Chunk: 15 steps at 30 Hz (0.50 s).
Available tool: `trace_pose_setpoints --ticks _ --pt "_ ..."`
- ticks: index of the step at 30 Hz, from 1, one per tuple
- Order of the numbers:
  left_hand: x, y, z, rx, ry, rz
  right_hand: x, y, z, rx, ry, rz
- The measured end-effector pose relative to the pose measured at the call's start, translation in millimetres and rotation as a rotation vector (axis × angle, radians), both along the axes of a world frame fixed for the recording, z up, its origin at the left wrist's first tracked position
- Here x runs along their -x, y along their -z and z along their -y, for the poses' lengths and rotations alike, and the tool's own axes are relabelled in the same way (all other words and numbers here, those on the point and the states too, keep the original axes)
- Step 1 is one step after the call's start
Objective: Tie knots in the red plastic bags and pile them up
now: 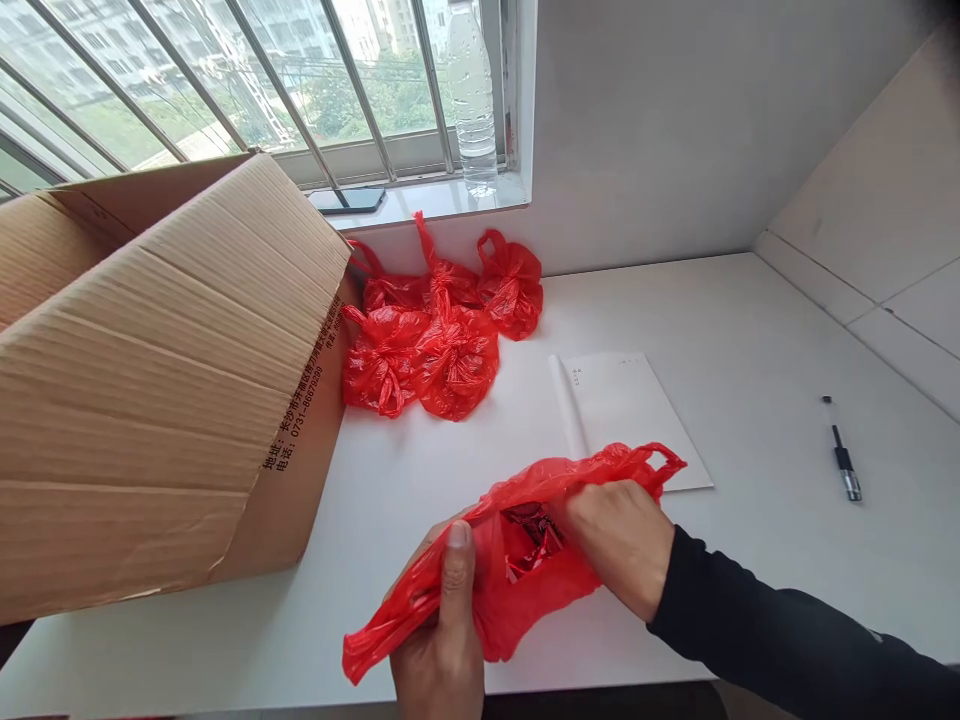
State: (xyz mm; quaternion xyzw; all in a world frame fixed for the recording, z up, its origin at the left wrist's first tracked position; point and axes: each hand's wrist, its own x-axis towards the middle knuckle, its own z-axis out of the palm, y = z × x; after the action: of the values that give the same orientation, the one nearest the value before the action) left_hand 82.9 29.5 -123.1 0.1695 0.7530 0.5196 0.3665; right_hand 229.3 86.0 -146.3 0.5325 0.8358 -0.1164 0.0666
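A red plastic bag (521, 615) is held with its mouth spread over the front of the white table. My left hand (446, 630) grips the bag's left side, the thumb pressing on the plastic from inside the rim. My right hand (619, 535) reaches into the bag on the right, knuckles up, and its fingers are hidden by the plastic. Shiny red wrappers with dark patterning (538, 535) show inside the bag between my hands; what they contain cannot be made out.
A large open cardboard box (187, 370) stands at the left. Several knotted red bags (457, 360) cluster near the wall. An open notebook (630, 410) lies behind my hands, a pen (844, 460) to the right. A phone (352, 201) and a bottle (474, 110) rest on the windowsill.
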Motion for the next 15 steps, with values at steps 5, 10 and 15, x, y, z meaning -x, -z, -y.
trace_pose_setpoints --ticks 5,10,15 --pt "4.2 5.3 -1.3 -0.019 -0.015 0.039 -10.3 -10.6 4.6 0.004 0.031 0.037" --pt "-5.6 -6.3 -1.3 -0.017 0.092 -0.039 -11.5 -7.9 4.7 0.064 0.089 0.129" --pt "-5.3 -7.6 -0.9 -0.096 0.213 -0.012 -5.3 -1.3 7.3 0.078 -0.056 -0.006"
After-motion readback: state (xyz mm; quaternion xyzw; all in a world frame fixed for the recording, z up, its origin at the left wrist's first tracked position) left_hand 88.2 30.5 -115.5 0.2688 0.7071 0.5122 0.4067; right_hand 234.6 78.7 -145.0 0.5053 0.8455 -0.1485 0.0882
